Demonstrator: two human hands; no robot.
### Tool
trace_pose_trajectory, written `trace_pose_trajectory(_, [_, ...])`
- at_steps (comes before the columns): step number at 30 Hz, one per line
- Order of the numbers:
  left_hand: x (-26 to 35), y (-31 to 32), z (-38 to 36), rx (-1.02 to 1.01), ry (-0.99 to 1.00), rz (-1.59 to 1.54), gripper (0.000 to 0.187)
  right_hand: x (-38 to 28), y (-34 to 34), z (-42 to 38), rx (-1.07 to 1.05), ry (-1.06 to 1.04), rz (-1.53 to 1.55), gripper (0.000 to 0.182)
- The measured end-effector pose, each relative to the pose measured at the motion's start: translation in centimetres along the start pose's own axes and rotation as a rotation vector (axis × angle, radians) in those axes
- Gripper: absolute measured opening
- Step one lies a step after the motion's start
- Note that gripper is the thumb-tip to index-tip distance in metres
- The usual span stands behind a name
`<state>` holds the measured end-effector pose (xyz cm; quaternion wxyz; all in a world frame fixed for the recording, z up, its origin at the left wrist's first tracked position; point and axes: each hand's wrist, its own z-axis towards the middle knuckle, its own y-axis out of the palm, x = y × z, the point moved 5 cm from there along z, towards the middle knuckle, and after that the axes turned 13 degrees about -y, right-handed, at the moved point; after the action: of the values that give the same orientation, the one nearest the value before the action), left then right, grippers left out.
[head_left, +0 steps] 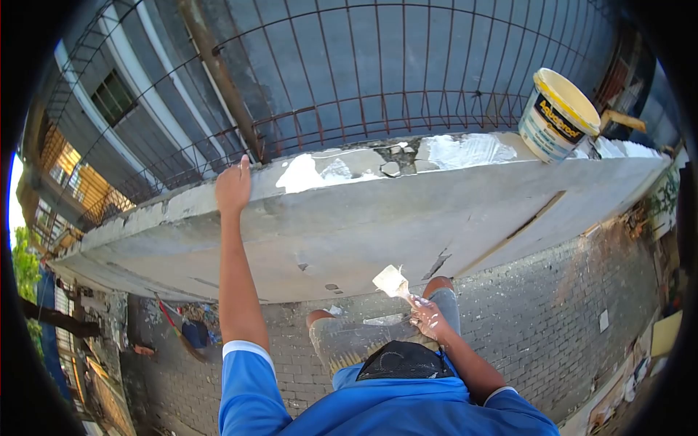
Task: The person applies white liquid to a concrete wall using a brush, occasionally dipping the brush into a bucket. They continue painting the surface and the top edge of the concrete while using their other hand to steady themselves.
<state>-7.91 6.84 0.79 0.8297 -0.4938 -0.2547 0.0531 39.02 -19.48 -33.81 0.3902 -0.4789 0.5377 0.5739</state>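
My left hand (233,187) rests on the top edge of the grey concrete wall (349,218), near the foot of a rusty post. One finger points out toward the post, and the other fingers are only partly visible. Low in front of my lap, my right hand (429,318) grips the handle of a paintbrush (392,282). White coating covers its bristles, which point up and left, apart from the wall top. White specks mark that hand. Along the wall top lie a wet white patch (299,174) and a wider smear of white coating (469,151), with rough broken concrete (396,158) between them.
A white bucket with a yellow rim (558,116), labelled Aquaproof, stands on the wall top at the right. Behind the wall runs a rusty wire mesh fence (378,65) with a rusty post (225,80). Grey paving (531,312) lies below. A red-handled broom (178,327) is at the left.
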Motion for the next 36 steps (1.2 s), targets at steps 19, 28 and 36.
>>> trace_pose_trajectory(19, [1.3,-2.9,-1.7,0.013,0.099,-0.082,0.062,8.9,-5.1,0.5,-0.007,0.219,0.164,0.02])
trace_pose_trajectory(28, [-0.3,0.5,-0.5,0.09,0.089,-0.121,0.061,8.8,-5.5,0.7,-0.084,-0.021,-0.177,0.015])
trace_pose_trajectory(36, [0.5,-1.6,-1.5,0.075,0.075,-0.109,0.059,-2.6,-0.1,1.2,0.082,-0.356,-0.597,0.02])
